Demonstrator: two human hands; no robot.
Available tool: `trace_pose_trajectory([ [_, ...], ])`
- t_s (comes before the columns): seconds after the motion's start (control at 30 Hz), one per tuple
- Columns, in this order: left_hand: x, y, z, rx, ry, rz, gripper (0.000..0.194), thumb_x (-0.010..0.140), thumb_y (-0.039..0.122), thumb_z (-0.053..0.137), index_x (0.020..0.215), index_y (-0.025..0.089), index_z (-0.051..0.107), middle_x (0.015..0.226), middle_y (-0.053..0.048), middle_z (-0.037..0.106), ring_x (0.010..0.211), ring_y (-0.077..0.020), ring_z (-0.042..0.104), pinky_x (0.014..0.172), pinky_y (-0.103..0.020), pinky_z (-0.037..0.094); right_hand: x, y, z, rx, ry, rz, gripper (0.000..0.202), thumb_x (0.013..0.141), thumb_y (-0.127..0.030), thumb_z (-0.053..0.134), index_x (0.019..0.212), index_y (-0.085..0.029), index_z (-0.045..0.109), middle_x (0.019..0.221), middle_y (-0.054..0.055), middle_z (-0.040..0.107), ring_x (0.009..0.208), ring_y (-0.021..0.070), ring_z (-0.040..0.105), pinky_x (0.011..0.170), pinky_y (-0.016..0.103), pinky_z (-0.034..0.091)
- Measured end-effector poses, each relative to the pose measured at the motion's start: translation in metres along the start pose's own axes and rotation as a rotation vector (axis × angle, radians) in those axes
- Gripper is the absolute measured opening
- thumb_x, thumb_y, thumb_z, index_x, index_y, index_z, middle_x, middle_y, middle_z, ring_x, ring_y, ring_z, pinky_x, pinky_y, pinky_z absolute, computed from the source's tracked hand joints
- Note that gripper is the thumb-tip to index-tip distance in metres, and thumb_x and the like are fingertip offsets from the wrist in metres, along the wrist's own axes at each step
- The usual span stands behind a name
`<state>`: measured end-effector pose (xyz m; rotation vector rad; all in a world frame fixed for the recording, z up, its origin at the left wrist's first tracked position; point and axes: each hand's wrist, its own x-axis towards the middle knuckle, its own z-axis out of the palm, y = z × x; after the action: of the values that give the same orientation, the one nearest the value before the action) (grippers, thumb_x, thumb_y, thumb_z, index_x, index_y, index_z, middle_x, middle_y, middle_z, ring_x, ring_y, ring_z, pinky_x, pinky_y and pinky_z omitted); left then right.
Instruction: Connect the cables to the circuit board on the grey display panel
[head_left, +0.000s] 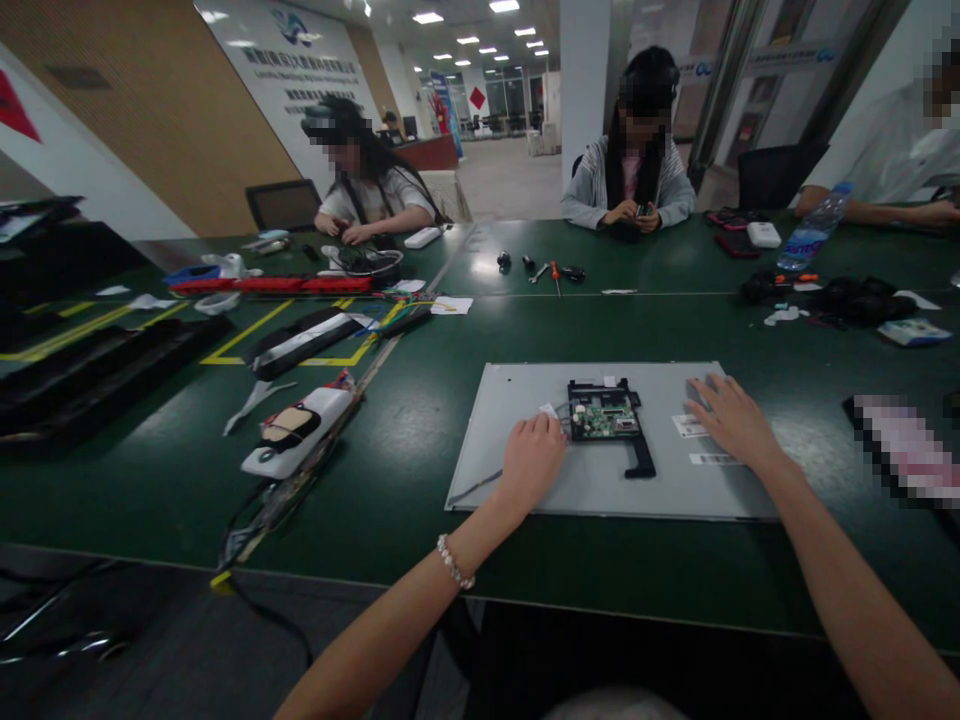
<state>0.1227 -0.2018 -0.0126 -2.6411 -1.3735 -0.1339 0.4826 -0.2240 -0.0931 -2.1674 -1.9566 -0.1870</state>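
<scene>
A flat grey panel (pixel 517 400) with paper labels lies on the green table in front of me. Near its middle sits a green circuit board (pixel 611 420) in a black plastic frame (pixel 641 458). A thin cable (pixel 480 484) runs over the panel from the lower left, passes under my left hand (pixel 534 458) and reaches the board's left side. That hand's fingers are bent and close together on the cable by a small white tag; the fingertips are partly hidden. My right hand (pixel 731 420) rests on the panel's right part, fingers spread, holding nothing.
A white power strip (pixel 300 435) with cables lies to the left, near a black-and-white device (pixel 304 340). Screwdrivers (pixel 556 275) and small black parts lie farther back. On the right are a pixelated phone-like object (pixel 911 450) and a water bottle (pixel 814 228). Other people sit opposite.
</scene>
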Motion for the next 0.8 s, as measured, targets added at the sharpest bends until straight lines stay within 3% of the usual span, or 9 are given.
trace_pose_trajectory([
  [0.2,-0.001,-0.002,0.007,-0.074,0.079,-0.029,0.023,0.095,0.020,0.048,0.112,0.009,0.059,0.119,-0.017,0.065,0.108,-0.0256,0.063,0.093,-0.039,0.046,-0.007,-0.029,-0.030,0.055,0.136,-0.048,0.051,0.098,-0.043,0.034,0.139,-0.019,0.052,0.156,0.012,0.035,0.147,0.0368,0.019,0.112,0.059,0.029],
  [0.33,-0.002,-0.007,0.011,-0.168,0.114,-0.056,0.034,0.094,0.022,0.048,0.125,0.010,0.053,0.129,-0.016,0.062,0.119,-0.0252,0.059,0.100,-0.040,0.044,-0.012,-0.058,-0.048,0.204,0.045,-0.175,0.048,0.097,-0.042,0.035,0.136,-0.021,0.055,0.153,0.009,0.041,0.146,0.0315,0.025,0.113,0.054,0.033],
  [0.47,-0.006,-0.010,0.012,-0.202,0.115,-0.070,0.034,0.097,0.025,0.044,0.128,0.016,0.053,0.134,-0.013,0.060,0.129,-0.0255,0.052,0.112,-0.051,0.031,-0.023,-0.083,-0.060,0.287,-0.015,-0.269,0.045,0.098,-0.040,0.036,0.130,-0.021,0.061,0.151,0.007,0.044,0.145,0.0298,0.030,0.115,0.053,0.033],
  [0.7,-0.010,-0.008,0.008,-0.196,0.096,-0.092,0.036,0.097,0.026,0.043,0.130,0.018,0.055,0.139,-0.012,0.056,0.137,-0.0277,0.043,0.114,-0.060,0.026,-0.054,-0.094,-0.066,0.337,-0.050,-0.195,0.052,0.099,-0.043,0.034,0.138,-0.015,0.054,0.149,0.012,0.046,0.143,0.0294,0.033,0.116,0.051,0.032],
  [0.8,-0.010,-0.009,0.008,-0.198,0.099,-0.111,0.036,0.096,0.027,0.044,0.129,0.020,0.055,0.141,-0.012,0.055,0.139,-0.0299,0.040,0.111,-0.066,0.025,-0.070,-0.097,-0.065,0.385,-0.076,-0.167,0.053,0.099,-0.046,0.036,0.142,-0.018,0.048,0.151,0.010,0.045,0.143,0.0285,0.033,0.116,0.052,0.032],
])
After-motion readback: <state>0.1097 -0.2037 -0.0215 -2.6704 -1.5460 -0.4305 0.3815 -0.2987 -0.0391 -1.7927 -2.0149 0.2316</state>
